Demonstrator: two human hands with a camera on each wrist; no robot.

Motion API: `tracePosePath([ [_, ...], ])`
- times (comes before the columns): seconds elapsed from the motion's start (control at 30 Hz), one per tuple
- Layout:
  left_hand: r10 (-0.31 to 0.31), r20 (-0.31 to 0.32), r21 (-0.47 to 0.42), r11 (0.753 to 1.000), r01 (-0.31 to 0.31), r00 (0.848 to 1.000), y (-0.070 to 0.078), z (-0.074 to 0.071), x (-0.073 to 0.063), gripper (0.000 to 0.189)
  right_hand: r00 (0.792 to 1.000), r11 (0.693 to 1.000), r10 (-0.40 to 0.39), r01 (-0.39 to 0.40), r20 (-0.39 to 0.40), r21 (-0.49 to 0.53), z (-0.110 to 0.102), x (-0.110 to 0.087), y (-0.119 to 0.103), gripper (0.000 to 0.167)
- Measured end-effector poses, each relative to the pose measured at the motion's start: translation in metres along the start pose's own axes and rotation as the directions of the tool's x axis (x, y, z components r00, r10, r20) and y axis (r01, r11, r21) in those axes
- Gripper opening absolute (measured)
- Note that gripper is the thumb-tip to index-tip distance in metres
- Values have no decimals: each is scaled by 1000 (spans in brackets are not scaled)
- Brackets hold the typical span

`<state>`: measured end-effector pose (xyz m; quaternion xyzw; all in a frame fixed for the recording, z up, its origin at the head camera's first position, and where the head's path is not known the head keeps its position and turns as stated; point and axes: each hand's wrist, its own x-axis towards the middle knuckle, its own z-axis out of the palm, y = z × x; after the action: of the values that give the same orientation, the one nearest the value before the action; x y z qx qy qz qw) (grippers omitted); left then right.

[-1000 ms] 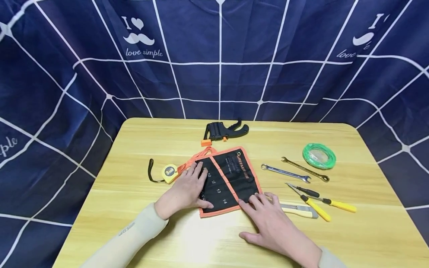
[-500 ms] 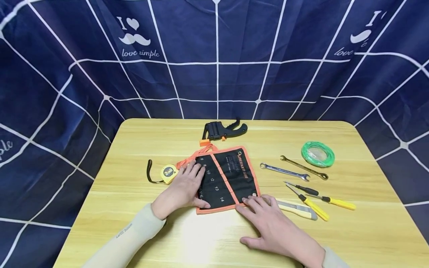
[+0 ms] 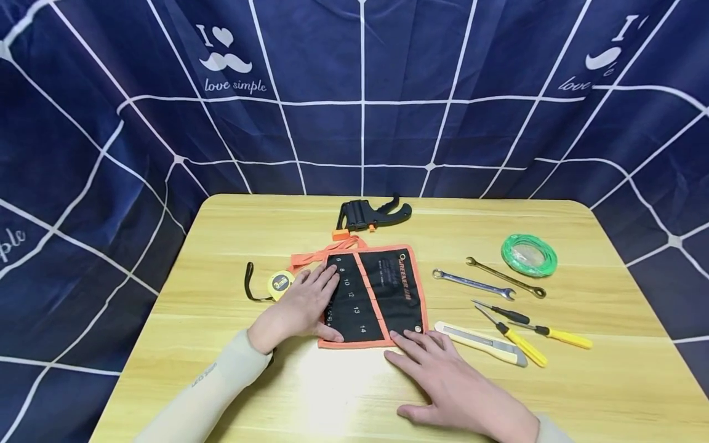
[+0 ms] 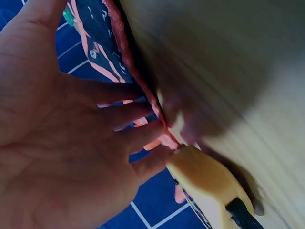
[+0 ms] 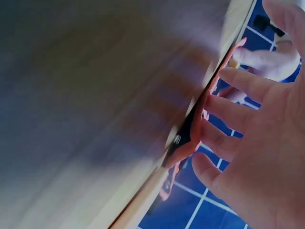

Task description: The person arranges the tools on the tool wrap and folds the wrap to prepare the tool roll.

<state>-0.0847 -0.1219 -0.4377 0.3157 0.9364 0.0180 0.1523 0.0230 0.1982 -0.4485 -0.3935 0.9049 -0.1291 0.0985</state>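
We've got the blk pouch [image 3: 396, 289] w/ orange trim [image 3: 419, 277] lying mid tabletop [image 3: 609, 387], btwn L & R edges. Our L hand [image 3: 301, 306], fingers extended, rests over the pouch's L edge, beside the yellow tape measure [image 3: 280, 283]; our R hand [image 3: 448, 384], fingers extended too, touches its near edge by the R corner, nr the util knife [image 3: 482, 343]. Hands are apart.

Inspecting a wood-grain table [image 3: 598, 387]. Noting a black, orange-edged pouch [image 3: 360, 295] lying flat, a yellow tape measure [image 3: 280, 283] left of it, a black clamp [image 3: 362, 215] beyond. Recording, to the right, a silver wrench [image 3: 474, 284], a bronze wrench [image 3: 505, 277], a green coil [image 3: 541, 266], three screwdrivers [image 3: 526, 349] and a cream utility knife [image 3: 480, 344].
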Motion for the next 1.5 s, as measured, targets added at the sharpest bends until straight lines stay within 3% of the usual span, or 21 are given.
tracePosePath([
  [0.3, 3, 24, -27, 1000, -3, 1000, -3, 2, 7, 129, 1000, 999, -9, 9, 2, 53, 2, 0, -2, 76],
  [0.43, 2, -19, -67, 998, -4, 1000, 1, 3, 5, 120, 1000, 995, -15, 17, -20, 98, 1, -4, 1, 76],
  [0.57, 34, -86, -62, 997, -40, 996, 2, 3, -3, 109, 994, 991, -29, 42, -108, 124, -2, -7, 2, 73],
  [0.8, 113, -153, -78, 989, -126, 982, -1, 8, -15, 97, 955, 993, 15, 21, -298, 118, -18, -23, 18, 67],
  [1.03, 168, -231, -60, 981, -186, 958, 0, 10, -18, 99, 910, 993, 97, -64, -404, 95, -24, -54, 44, 73],
  [1.27, 165, -197, -37, 984, -175, 966, 1, 12, -17, 104, 867, 985, 173, -147, -467, 92, -18, -79, 62, 73],
  [1.5, 156, -197, -17, 987, -163, 968, 4, 14, -16, 108, 850, 972, 226, -230, -476, 52, -13, -101, 83, 72],
])
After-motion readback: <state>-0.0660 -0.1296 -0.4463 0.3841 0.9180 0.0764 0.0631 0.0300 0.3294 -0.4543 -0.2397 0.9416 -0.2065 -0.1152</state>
